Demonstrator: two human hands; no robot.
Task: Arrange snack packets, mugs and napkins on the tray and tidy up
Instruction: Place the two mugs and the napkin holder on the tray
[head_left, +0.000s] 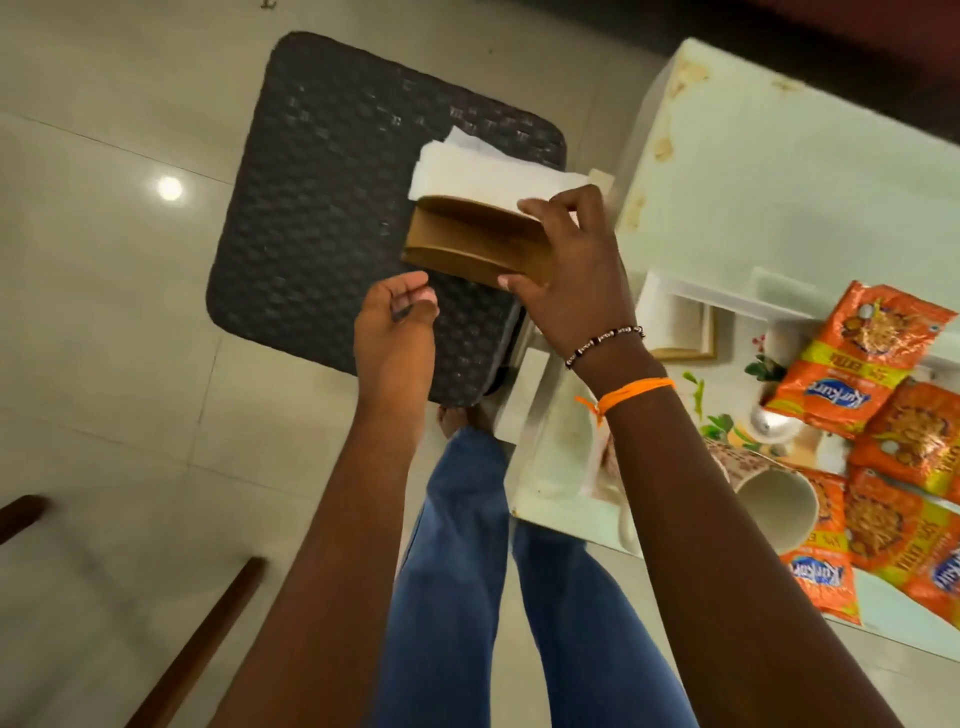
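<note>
My right hand (571, 275) grips a brown wooden napkin holder (467, 241) by its right end, above a dark woven stool. A stack of white napkins (483, 171) lies just behind the holder, and my fingertips touch it. My left hand (397, 327) hovers just below the holder with curled fingers and nothing in it. To the right, a white tray (550, 467) rests on the table. Several orange snack packets (852, 353) lie on it beside a tipped mug (774, 504) with a patterned outside.
The dark woven stool (332, 208) stands on the pale tiled floor to the left of the white table (779, 171). A small white box (675, 322) sits behind the tray. Brown wooden chair legs (197, 644) show at the lower left. My legs in blue jeans are below.
</note>
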